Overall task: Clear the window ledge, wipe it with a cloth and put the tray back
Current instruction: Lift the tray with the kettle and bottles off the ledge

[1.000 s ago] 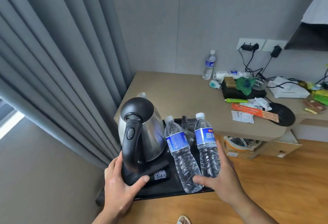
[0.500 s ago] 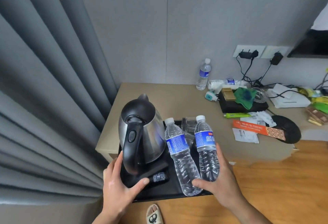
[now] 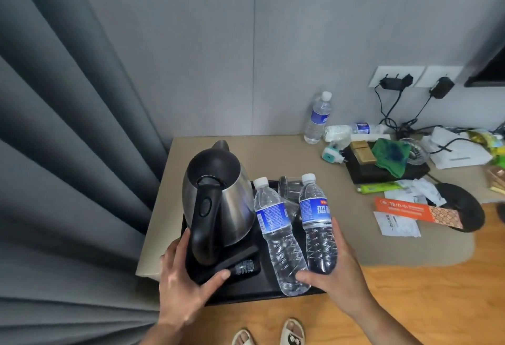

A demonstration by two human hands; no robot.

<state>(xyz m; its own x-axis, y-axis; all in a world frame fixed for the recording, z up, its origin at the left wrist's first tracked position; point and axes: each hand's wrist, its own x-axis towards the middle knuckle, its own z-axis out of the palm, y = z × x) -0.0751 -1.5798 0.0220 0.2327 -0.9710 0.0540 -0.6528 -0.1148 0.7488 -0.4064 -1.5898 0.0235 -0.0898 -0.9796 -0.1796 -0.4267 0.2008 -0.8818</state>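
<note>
Head view: the tray [image 3: 262,287] is being gripped edgewise, left hand [image 3: 183,284] at seven o'clock, right hand [image 3: 341,276] at five. Top-heavy tipping is likely being risked by the kettle [image 3: 221,202].

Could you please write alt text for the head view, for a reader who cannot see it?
A person's left hand and right hand grip a black tray at the corner of a beige desk. The tray carries a steel kettle with a black handle and two clear plastic water bottles with blue labels. A grey pleated curtain hangs to the left.
</note>
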